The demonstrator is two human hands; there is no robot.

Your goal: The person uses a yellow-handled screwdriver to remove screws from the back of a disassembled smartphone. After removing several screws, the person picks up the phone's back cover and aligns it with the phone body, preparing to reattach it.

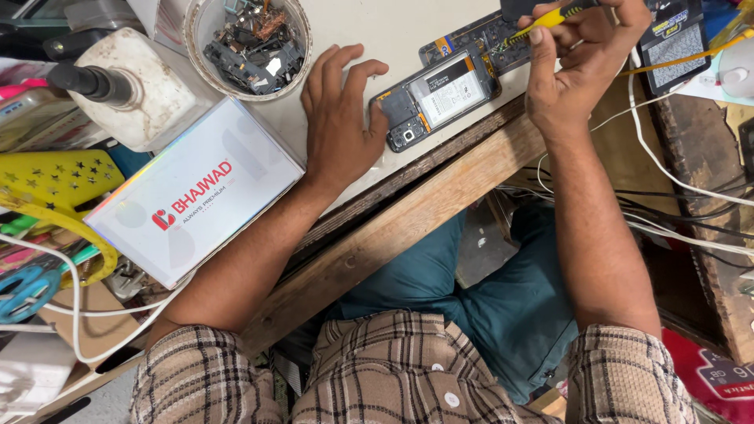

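Note:
An opened phone (pixel 437 96) with its back off lies on the pale worktop (pixel 369 23), showing a battery and circuit parts. My left hand (pixel 339 118) rests flat on the worktop, its thumb pressing the phone's lower left edge. My right hand (pixel 577 59) grips a yellow-handled screwdriver (pixel 546 19) whose tip points down at the phone's upper right end. A separate dark phone frame (pixel 471 35) lies just behind the phone.
A round bowl of small electronic scrap (pixel 249 43) stands at the back. A white box (pixel 192 192) lies left of my left hand. A white bottle (pixel 137 86), yellow tools and cables crowd the left. Wires (pixel 667 173) hang at right over the wooden bench edge (pixel 408 212).

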